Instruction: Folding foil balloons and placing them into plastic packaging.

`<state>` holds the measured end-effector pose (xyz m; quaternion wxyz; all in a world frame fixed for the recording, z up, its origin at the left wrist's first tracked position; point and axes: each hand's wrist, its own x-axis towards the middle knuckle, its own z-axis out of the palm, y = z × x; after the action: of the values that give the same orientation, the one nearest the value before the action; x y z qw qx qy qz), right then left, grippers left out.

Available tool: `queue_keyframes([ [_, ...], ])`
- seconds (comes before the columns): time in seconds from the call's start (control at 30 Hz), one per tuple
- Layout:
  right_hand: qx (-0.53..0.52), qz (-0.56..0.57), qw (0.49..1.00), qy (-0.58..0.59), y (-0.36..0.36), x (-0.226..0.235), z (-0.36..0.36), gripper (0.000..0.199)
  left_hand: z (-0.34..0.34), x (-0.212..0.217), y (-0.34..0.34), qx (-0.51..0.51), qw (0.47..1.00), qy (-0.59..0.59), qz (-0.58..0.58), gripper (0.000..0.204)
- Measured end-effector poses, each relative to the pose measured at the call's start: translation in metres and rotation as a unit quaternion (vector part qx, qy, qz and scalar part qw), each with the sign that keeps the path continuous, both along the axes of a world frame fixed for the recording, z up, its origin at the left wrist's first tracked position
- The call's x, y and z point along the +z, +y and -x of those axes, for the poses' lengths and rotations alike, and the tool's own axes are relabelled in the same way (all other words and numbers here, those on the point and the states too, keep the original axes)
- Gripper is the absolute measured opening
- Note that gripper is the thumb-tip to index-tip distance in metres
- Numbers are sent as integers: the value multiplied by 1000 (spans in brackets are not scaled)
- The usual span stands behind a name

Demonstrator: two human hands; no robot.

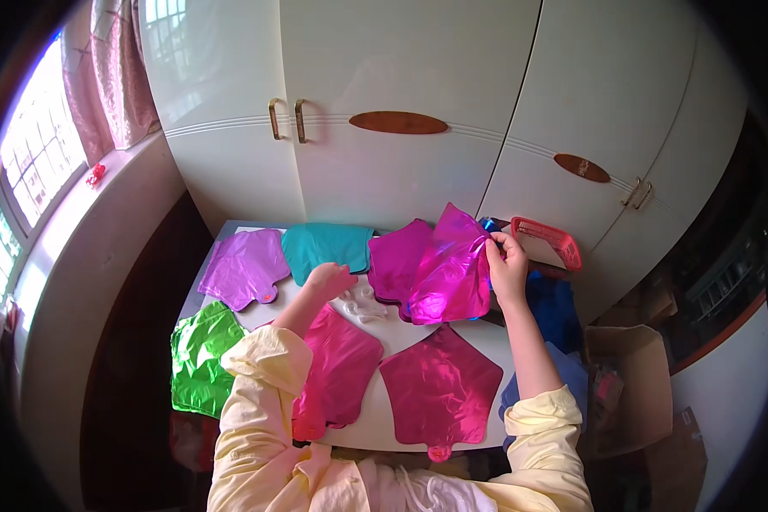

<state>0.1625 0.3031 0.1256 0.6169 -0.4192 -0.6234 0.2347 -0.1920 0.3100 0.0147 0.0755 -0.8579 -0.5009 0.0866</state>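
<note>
Your right hand (507,269) is reaching up over the far right part of the bench (401,337), forearm stretched straight from the yellow sleeve, and its fingers are pinching the upper right edge of a magenta foil balloon (449,271). That balloon is tilting up off the surface, its lower part overlapping a second magenta balloon (396,256) lying flat just behind it.

Your left hand (328,280) is resting near the middle of the bench with the fingers curled loosely inward; you are holding nothing in it that I can make out. It is sitting just left of a small heap of white pieces (365,303).

Flat balloons are covering most of the bench: a purple one (243,269) and a teal one (326,246) along the far edge, a green one (198,358) hanging over the left edge, two pink ones (341,367) (441,388) at the near edge. A red basket (548,239) is standing just beyond your right hand, against the white cupboard (401,85). Bare surface is showing only in narrow strips between the balloons.
</note>
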Motion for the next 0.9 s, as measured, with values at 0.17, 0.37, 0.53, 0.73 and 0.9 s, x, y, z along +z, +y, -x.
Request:
queue_keyframes([
  [0.17, 1, -1, 1000, 4, -2, 0, -4, 17, -12, 9, -4, -5, 1000, -6, -19, 9],
  [0.37, -12, -18, 1000, -9, -1, 2, -7, 15, 3, -4, -10, -8, 994, -70, -78, 7],
  [0.53, 6, -7, 1000, 29, -4, 18, -11, 14, -12, 9, -25, 4, 993, -111, -49, 7],
  [0.73, 17, -38, 999, -3, -2, 29, 6, 13, -13, 6, -33, 23, 993, -113, -35, 10],
  [0.9, -105, -172, 962, -185, 15, 71, 34, 17, -15, 14, -49, 50, 974, -222, -11, 27],
])
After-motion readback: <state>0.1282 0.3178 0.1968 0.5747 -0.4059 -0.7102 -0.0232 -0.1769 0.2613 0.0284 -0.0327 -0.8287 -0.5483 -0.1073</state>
